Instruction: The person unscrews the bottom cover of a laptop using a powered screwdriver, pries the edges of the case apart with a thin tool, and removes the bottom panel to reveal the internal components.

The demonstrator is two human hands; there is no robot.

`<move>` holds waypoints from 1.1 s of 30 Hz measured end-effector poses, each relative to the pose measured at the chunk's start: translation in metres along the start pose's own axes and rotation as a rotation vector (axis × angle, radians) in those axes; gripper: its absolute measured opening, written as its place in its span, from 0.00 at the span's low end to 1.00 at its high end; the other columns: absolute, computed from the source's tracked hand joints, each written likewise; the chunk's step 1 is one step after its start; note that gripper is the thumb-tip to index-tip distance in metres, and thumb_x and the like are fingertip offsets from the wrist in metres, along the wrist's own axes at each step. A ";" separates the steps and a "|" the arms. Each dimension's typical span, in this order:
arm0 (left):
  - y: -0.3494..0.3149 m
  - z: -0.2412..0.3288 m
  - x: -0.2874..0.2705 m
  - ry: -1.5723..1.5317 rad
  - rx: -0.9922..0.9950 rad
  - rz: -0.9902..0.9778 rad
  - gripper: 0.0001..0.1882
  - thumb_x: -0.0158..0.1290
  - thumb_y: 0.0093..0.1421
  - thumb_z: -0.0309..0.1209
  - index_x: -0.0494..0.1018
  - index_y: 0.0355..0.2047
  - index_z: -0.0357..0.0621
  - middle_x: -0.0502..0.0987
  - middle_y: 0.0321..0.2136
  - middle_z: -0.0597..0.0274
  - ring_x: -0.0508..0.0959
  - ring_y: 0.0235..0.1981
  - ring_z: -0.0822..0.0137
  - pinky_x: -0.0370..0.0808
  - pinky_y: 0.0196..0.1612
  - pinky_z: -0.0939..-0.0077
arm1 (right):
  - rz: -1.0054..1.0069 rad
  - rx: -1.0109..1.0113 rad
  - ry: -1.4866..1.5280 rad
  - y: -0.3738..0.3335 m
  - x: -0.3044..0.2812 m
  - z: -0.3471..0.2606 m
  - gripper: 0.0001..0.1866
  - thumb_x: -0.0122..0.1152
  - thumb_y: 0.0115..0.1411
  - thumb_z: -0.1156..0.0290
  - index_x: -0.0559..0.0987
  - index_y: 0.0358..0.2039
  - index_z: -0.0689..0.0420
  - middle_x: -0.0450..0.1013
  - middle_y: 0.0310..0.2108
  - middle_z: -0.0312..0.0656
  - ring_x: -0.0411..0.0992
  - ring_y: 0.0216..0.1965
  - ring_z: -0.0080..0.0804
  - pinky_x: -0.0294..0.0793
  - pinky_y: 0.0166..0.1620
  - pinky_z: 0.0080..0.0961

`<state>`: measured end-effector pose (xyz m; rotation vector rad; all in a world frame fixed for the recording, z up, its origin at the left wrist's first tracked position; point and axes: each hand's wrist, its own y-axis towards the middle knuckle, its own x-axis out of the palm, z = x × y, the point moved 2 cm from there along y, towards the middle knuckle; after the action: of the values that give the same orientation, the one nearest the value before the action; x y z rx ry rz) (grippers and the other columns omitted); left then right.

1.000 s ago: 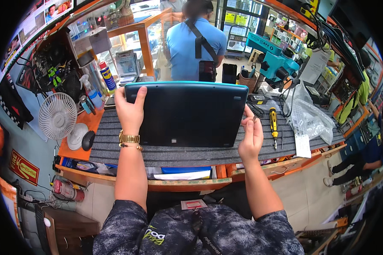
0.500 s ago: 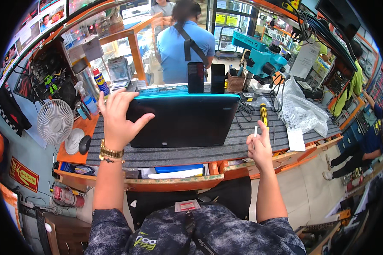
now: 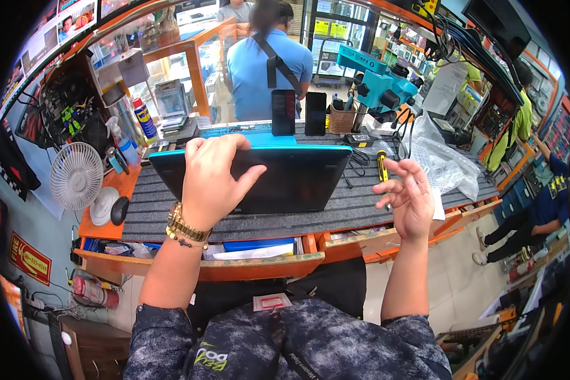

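On the striped grey mat [image 3: 361, 211] of the bench [image 3: 132, 183], a black panel [image 3: 291, 180] with a teal edge is propped at a tilt, its upper edge gripped by the left hand [image 3: 210, 180], fingers hooked over it and thumb spread before the near face. The right hand [image 3: 413, 206] is raised, well apart from the left and clear of the panel, its fingers parted and loosely bent; whether something small sits between them, I cannot tell. Just beyond those fingers lies a yellow and black screwdriver [image 3: 382, 166]. Behind the panel, 2 dark phones [image 3: 283, 113] stand upright, with a teal microscope [image 3: 386, 90] to their right. Crumpled clear wrap [image 3: 455, 168] lies farther right; a white fan [image 3: 76, 176] stands left.
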<state>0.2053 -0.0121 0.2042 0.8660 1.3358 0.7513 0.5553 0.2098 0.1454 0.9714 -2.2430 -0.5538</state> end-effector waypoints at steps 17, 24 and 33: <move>0.029 0.060 0.019 -0.153 -0.032 -0.062 0.22 0.81 0.50 0.35 0.78 0.37 0.44 0.75 0.39 0.58 0.80 0.47 0.51 0.78 0.50 0.53 | -0.354 -0.023 -0.795 0.067 0.120 -0.020 0.02 0.65 0.76 0.81 0.82 0.47 0.63 0.83 0.38 0.40 0.81 0.38 0.25 0.82 0.43 0.26; 0.029 0.057 0.023 -0.149 -0.015 -0.063 0.19 0.80 0.50 0.34 0.82 0.37 0.46 0.77 0.38 0.59 0.80 0.47 0.51 0.77 0.51 0.54 | -0.509 -0.316 -1.059 0.075 0.130 -0.018 0.06 0.73 0.67 0.82 0.86 0.43 0.61 0.84 0.38 0.45 0.84 0.36 0.38 0.81 0.39 0.31; 0.031 0.054 0.026 -0.155 -0.010 -0.054 0.18 0.79 0.51 0.35 0.84 0.39 0.47 0.79 0.38 0.61 0.82 0.48 0.53 0.76 0.54 0.54 | -0.534 -0.428 -1.140 0.076 0.129 -0.014 0.09 0.74 0.64 0.83 0.86 0.43 0.60 0.85 0.41 0.46 0.84 0.40 0.45 0.84 0.43 0.37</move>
<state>0.2618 0.0204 0.2199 0.8593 1.2126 0.6353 0.4581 0.1589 0.2492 1.1683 -2.5042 -2.1628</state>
